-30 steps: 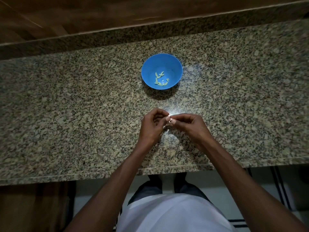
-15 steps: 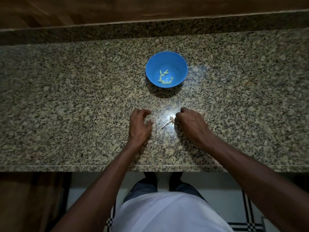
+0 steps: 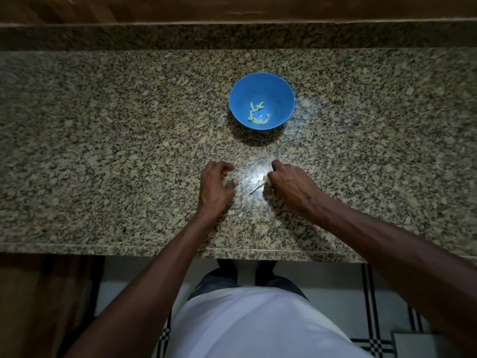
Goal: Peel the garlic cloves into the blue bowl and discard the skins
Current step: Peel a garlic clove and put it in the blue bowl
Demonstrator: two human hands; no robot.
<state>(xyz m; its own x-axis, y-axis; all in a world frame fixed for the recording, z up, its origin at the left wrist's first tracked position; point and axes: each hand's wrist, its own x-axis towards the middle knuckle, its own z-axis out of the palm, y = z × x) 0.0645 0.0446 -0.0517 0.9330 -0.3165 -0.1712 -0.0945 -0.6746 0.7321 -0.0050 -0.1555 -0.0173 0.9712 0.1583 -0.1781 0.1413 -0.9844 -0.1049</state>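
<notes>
Resting on granite counter: left hand, fingers loosely curled, holding nothing; right hand, fingers curled, pinching garlic skin at its 9 o'clock. Blue bowl at 12 o'clock of hands, containing peeled garlic cloves.

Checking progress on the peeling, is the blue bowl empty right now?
No, the blue bowl holds several pale peeled garlic cloves lying at its bottom.
</notes>
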